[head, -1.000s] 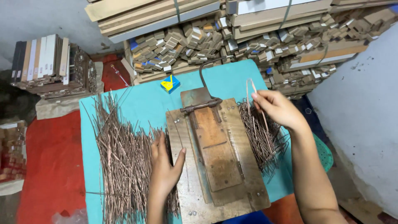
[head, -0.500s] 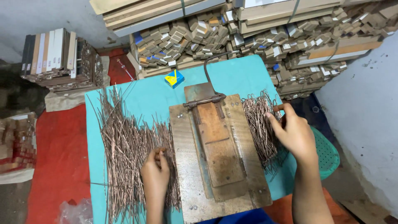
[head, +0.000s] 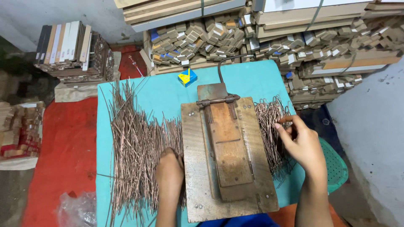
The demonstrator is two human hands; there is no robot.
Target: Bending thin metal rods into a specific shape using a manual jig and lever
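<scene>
Hands: two bare hands work at a turquoise table, one at each side of a wooden board.
Left hand: left hand lies palm down on the heap of straight wires, its fingers curled into the wires near the board's left edge; whether it pinches any wire, I cannot tell.
Right hand: right hand is over the pile of bent wires, the fingers bent narrow and the fingertips touching the top strands, as if it sets down or arranges a piece.
Straight wires: they are thin, copper-coloured and spread over the left half of the table, touching the board.
Bent wires: this darker, tangled pile is just beside the board's right edge.
Tool: wooden board carries a hinged metal lever with a curved handle at the far end; the flap lies flat and nothing shows under it.
Step in hand: it looks like the change between pieces, with one wire put away at right and a new one gathered at left.
Next move calls for: I judge that one single wire must be separated from the heap and laid straight under the lever, with fingers kept away from the hinge.
Surroundings: yellow and blue box sits behind the board; stacks of small cartons stand beyond the table.
</scene>
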